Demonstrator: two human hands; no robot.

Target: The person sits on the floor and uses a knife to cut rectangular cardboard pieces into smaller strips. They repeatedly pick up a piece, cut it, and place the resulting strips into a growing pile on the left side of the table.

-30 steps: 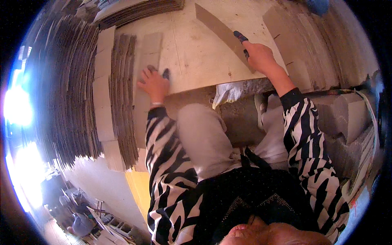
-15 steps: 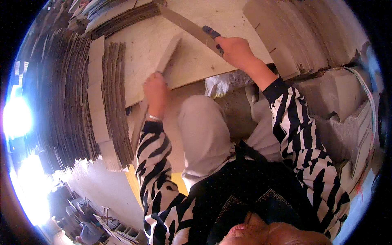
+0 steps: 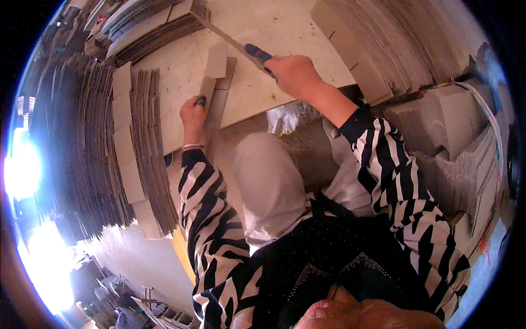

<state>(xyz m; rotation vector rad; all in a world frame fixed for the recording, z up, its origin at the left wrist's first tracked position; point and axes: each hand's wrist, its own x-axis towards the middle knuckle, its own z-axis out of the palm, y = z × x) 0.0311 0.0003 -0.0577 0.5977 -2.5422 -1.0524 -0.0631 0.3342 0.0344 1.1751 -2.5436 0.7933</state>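
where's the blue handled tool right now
In the head view, the blue-handled tool is upper centre, gripped in the right hand over the wooden board, its long blade reaching up-left, just right of the folded cardboard piece.

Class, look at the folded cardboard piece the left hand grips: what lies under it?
Under the cardboard piece lies the pale wooden board. The left hand covers its near end, hiding what is beneath there.

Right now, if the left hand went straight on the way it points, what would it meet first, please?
The left hand grips a cardboard strip and points up the board. Straight on, it would likely meet the long blade that the right hand holds across the board; depth is unclear.
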